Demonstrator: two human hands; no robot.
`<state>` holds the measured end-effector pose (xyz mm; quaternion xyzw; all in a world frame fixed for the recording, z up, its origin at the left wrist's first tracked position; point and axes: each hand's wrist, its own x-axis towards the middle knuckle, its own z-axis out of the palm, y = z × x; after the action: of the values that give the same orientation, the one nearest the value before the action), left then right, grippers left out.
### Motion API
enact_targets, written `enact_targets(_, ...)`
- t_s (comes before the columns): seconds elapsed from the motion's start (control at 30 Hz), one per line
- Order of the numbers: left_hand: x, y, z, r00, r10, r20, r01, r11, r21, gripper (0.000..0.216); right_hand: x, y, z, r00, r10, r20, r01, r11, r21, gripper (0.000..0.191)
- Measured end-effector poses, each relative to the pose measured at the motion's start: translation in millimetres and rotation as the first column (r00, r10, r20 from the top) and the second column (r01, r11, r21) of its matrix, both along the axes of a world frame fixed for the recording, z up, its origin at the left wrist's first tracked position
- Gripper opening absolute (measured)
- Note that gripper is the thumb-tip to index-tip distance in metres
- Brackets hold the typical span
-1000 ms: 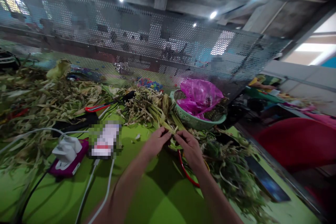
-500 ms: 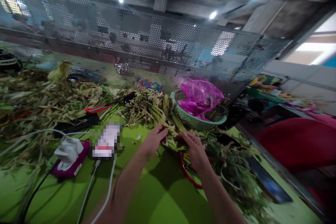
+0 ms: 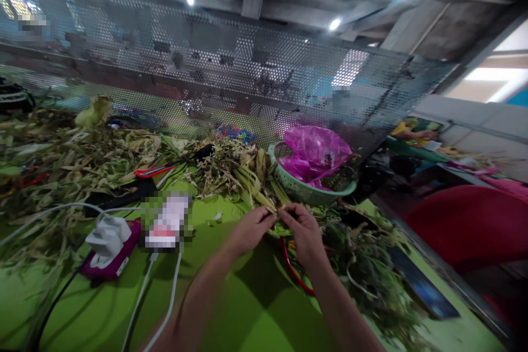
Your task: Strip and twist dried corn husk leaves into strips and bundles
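Note:
My left hand (image 3: 252, 229) and my right hand (image 3: 304, 229) meet over the green table, thumbs and fingertips pinched together. Between them is a small pale plant piece (image 3: 273, 210), mostly covered by the fingers. Just beyond lie long yellow-green stalks (image 3: 249, 184) and a heap of dried plant matter (image 3: 218, 168). A red curved handle or loop (image 3: 293, 269) lies beneath my right wrist, partly hidden by it. Dark green withered stems (image 3: 367, 264) are spread to the right of that arm.
A green colander (image 3: 311, 193) holding a purple plastic bag (image 3: 317, 151) stands behind the hands. Left are a phone (image 3: 168, 220) on a cable, a purple power strip (image 3: 111, 264) with a white plug, and a red cutter (image 3: 154, 170). A perforated metal screen (image 3: 226, 66) rises behind.
My hands have come closer together, the left moving right and the right slightly inward. Their fingertips now meet on the plant piece.

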<state>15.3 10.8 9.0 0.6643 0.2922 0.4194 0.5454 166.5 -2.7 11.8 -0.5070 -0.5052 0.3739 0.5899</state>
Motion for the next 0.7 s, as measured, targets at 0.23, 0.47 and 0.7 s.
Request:
enact_targets(0.23,0,-1,-0.2,0.999,-0.041,-0.013,0.04,0.999,-0.032,0.022,2,2,-6.8,0.998,-0.064,0.007,0.064,0.998,0.017,0.026)
enact_targets(0.47,0,6,-10.7,0.96,0.096,-0.264,-0.065,0.99,0.124,0.022,16,4,1.7,0.881,-0.035,0.473,-0.06,0.981,0.184,0.027)
enact_targets(0.7,4,9,-22.4,0.903,0.149,-0.403,-0.086,0.982,0.168,0.02,9,4,1.0,0.825,-0.019,0.565,-0.149,0.957,0.25,0.008)
